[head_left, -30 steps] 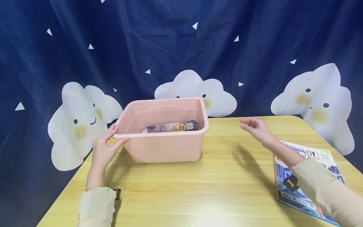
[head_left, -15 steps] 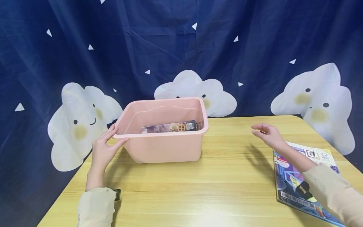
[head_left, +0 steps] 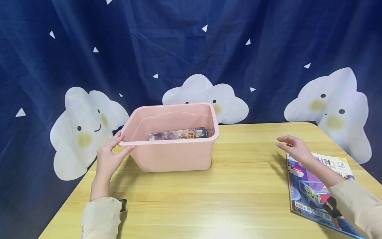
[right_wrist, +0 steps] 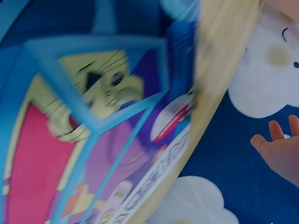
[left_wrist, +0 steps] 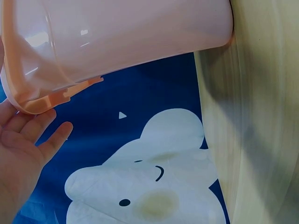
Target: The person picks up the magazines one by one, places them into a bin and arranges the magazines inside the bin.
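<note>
A pink plastic storage bin (head_left: 173, 156) stands on the left half of the table. At its near left corner my left hand (head_left: 108, 159) holds the rim, thumb on the near side and fingers along the left side. The left wrist view shows those fingers (left_wrist: 42, 123) against the bin's rim. Inside the bin lies a book (head_left: 179, 133), mostly hidden by the front wall. My right hand (head_left: 295, 149) hovers with nothing in it, fingers slightly bent, by the far left corner of a colourful magazine (head_left: 310, 186). The forearm covers part of that magazine.
The wooden table (head_left: 191, 199) reaches back to a dark blue curtain (head_left: 185, 43) printed with white clouds. The magazine lies near the table's right edge, and the bin is close to the left edge.
My right hand has moved to the right and a little nearer, away from the bin and toward the magazine. The left hand and the bin have stayed put.
</note>
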Demonstrator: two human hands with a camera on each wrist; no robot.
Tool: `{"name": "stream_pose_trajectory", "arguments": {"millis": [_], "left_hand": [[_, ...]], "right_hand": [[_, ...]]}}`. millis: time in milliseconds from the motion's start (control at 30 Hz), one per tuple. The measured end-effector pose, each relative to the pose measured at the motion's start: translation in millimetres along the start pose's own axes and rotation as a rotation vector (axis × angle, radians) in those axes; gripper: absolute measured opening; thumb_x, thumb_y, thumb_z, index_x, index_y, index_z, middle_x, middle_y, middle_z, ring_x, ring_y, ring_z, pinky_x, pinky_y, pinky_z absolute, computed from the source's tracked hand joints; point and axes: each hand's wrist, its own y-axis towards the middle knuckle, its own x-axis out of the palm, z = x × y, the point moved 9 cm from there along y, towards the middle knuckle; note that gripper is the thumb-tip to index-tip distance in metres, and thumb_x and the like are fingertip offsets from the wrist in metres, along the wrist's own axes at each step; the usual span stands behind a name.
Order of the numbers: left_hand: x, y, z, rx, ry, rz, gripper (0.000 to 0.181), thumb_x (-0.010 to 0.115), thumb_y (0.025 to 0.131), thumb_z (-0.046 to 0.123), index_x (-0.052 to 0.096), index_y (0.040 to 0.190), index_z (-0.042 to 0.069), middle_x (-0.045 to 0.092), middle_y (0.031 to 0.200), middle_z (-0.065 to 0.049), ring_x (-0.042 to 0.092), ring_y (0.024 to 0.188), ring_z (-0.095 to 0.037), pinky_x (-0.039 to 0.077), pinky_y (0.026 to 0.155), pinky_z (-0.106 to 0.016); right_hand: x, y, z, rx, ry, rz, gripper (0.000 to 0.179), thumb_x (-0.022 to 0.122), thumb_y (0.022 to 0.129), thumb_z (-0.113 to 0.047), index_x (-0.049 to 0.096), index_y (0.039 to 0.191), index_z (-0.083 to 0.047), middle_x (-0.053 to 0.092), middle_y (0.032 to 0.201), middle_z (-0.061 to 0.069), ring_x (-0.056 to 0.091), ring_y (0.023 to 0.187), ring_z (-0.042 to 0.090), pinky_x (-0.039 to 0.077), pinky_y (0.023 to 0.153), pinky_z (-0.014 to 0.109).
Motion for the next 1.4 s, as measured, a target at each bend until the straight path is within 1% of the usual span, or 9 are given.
{"name": "stream_pose_trajectory", "arguments": {"millis": [67, 133, 233, 400, 600, 733, 967, 1167, 1400], "left_hand": [[0.3, 0.1, -0.3, 0.001, 0.002, 0.001, 0.054, 0.082, 0.068, 0.016, 0.062, 0.115, -0.001, 0.056, 0.123, -0.016, 0.05, 0.116, -0.033, 0.038, 0.099, -0.041], [0.6, 0.1, -1.0, -0.004, 0.003, -0.001, 0.054, 0.082, 0.068, 0.017, 0.062, 0.115, -0.001, 0.056, 0.123, -0.016, 0.05, 0.117, -0.033, 0.038, 0.099, -0.042], [0.9, 0.0, -0.7, -0.007, 0.002, -0.004, 0.054, 0.082, 0.068, 0.017, 0.062, 0.116, -0.001, 0.056, 0.123, -0.016, 0.05, 0.116, -0.034, 0.037, 0.099, -0.042], [1.9, 0.8, -0.3, -0.015, -0.007, -0.015, 0.054, 0.081, 0.069, 0.017, 0.062, 0.116, -0.002, 0.055, 0.124, -0.017, 0.049, 0.117, -0.034, 0.037, 0.1, -0.042], [2.6, 2.8, -1.0, -0.011, -0.003, -0.018, 0.055, 0.082, 0.068, 0.016, 0.062, 0.116, -0.002, 0.055, 0.125, -0.016, 0.049, 0.118, -0.033, 0.037, 0.1, -0.044], [1.6, 2.7, -0.3, -0.011, -0.002, -0.015, 0.054, 0.081, 0.068, 0.016, 0.062, 0.116, -0.002, 0.055, 0.125, -0.016, 0.049, 0.117, -0.034, 0.037, 0.1, -0.045], [3.2, 1.4, -1.6, -0.025, -0.018, -0.027, 0.055, 0.081, 0.07, 0.017, 0.061, 0.117, -0.002, 0.054, 0.126, -0.017, 0.048, 0.118, -0.034, 0.036, 0.101, -0.045], [2.1, 1.2, -0.6, 0.015, -0.006, 0.004, 0.053, 0.082, 0.067, 0.014, 0.063, 0.114, -0.003, 0.056, 0.123, -0.017, 0.051, 0.116, -0.033, 0.037, 0.1, -0.04], [2.4, 1.8, -0.8, 0.008, -0.016, 0.003, 0.054, 0.082, 0.067, 0.015, 0.063, 0.114, -0.002, 0.055, 0.124, -0.015, 0.05, 0.117, -0.033, 0.037, 0.101, -0.038]], "right_hand": [[-3.4, -1.1, 6.9, 0.007, -0.022, 0.0, 0.043, 0.049, 0.095, -0.022, 0.048, 0.119, 0.014, 0.047, 0.121, 0.037, 0.042, 0.112, 0.051, 0.05, 0.073, 0.025], [-7.0, -1.8, 14.0, 0.014, -0.05, 0.003, 0.044, 0.048, 0.096, -0.024, 0.048, 0.118, 0.014, 0.047, 0.12, 0.037, 0.041, 0.113, 0.052, 0.049, 0.083, 0.041], [-11.5, -3.3, 26.4, 0.027, -0.063, 0.004, 0.046, 0.048, 0.096, -0.023, 0.045, 0.119, 0.016, 0.046, 0.119, 0.039, 0.04, 0.113, 0.051, 0.034, 0.091, 0.06], [-17.5, -6.0, 50.0, 0.082, -0.082, -0.021, 0.05, 0.046, 0.096, -0.025, 0.041, 0.122, 0.017, 0.041, 0.122, 0.041, 0.035, 0.113, 0.055, 0.033, 0.09, 0.064], [-24.1, -6.9, 69.8, 0.121, -0.171, -0.056, 0.055, 0.046, 0.096, -0.03, 0.039, 0.125, 0.016, 0.036, 0.125, 0.042, 0.035, 0.111, 0.057, 0.036, 0.084, 0.064], [-25.2, -6.6, 75.7, 0.104, -0.231, -0.079, 0.056, 0.049, 0.095, -0.031, 0.042, 0.123, 0.016, 0.037, 0.124, 0.042, 0.035, 0.11, 0.057, 0.035, 0.082, 0.064], [-25.7, -8.1, 85.5, 0.07, -0.264, -0.113, 0.054, 0.052, 0.093, -0.03, 0.045, 0.122, 0.015, 0.039, 0.122, 0.042, 0.034, 0.111, 0.057, 0.032, 0.083, 0.068], [-28.5, -7.1, 93.8, 0.044, -0.334, -0.156, 0.052, 0.056, 0.091, -0.03, 0.049, 0.119, 0.014, 0.041, 0.122, 0.042, 0.037, 0.109, 0.058, 0.035, 0.081, 0.067], [-30.0, -11.6, 107.4, 0.065, -0.383, -0.228, 0.057, 0.066, 0.084, -0.033, 0.052, 0.116, 0.013, 0.046, 0.117, 0.04, 0.044, 0.102, 0.055, 0.04, 0.076, 0.062]]}}
